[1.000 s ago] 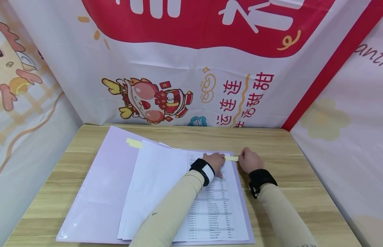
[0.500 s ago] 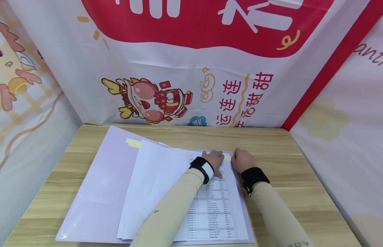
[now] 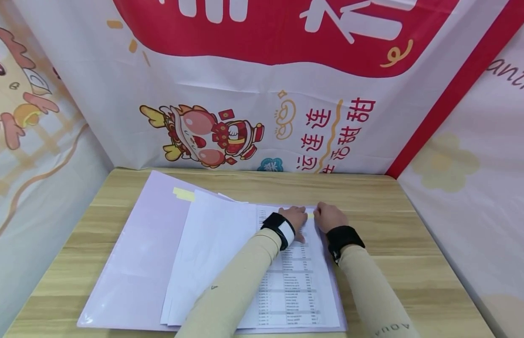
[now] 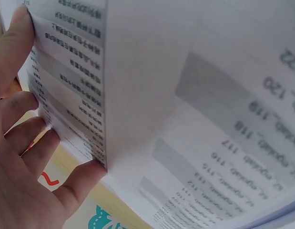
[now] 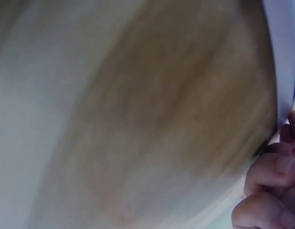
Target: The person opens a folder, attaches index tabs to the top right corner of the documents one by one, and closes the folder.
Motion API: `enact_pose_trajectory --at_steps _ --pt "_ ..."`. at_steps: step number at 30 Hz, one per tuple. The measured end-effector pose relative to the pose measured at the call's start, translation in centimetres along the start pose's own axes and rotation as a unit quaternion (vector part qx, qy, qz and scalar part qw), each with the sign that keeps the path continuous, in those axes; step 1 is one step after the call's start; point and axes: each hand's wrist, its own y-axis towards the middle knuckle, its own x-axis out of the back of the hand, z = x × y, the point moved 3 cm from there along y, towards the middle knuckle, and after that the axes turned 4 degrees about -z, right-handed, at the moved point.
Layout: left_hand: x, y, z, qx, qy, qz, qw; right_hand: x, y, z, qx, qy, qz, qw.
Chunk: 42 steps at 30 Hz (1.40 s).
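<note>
A printed sheet (image 3: 289, 286) with rows of text and grey bands lies on the right part of an opened lilac folder (image 3: 122, 267). My left hand (image 3: 294, 219) rests near its top, fingers spread and pressing the page; the left wrist view shows these fingertips (image 4: 92, 167) touching the paper. Between my hands, a short piece of yellow sticky strip (image 3: 310, 216) shows at the sheet's right edge. My right hand (image 3: 330, 217) has curled fingers and pinches the strip's outer end there; that end is hidden. In the right wrist view, the curled fingers (image 5: 269, 174) are beside the folder's edge.
Blank white sheets (image 3: 219, 244) lie left of the printed page. More yellow strips (image 3: 183, 194) stick out at their upper left. Wooden tabletop (image 3: 397, 272) extends to the right, and a printed cloth (image 3: 245, 80) hangs behind the table.
My right hand has moved left to the sheet's edge, so less of the yellow strip shows. My left hand has stayed almost in place on the page.
</note>
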Motion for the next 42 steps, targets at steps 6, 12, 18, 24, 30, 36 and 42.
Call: enact_pose_trajectory --at_steps 6,12,18,24,30,36,42 --pt "-0.3 0.6 -0.1 -0.006 0.008 -0.005 0.9999 0.4 0.2 0.1 -0.015 -0.001 -0.019 0.9997" --pt "-0.8 0.6 0.3 -0.007 0.012 -0.005 0.9999 -0.2 0.2 -0.1 -0.008 -0.001 -0.014 0.9999" --pt "-1.0 0.3 0.7 0.001 0.007 0.008 0.9999 -1.0 0.3 0.0 0.009 -0.004 -0.006 0.9999" --pt "-0.8 0.4 0.6 -0.002 -0.001 0.022 0.9998 -0.9 0.0 0.2 0.014 -0.009 0.02 0.9997" --pt "0.5 -0.4 0.2 -0.004 -0.018 0.019 0.9997 -0.2 0.0 0.6 -0.014 -0.004 0.036 0.9993" --pt "1.0 -0.7 0.2 -0.004 -0.053 0.007 0.9986 0.1 0.3 0.6 -0.048 0.001 0.04 0.9981" --pt "0.2 -0.2 0.6 -0.004 -0.076 -0.008 0.997 0.1 0.4 0.5 -0.042 0.006 0.034 0.9985"
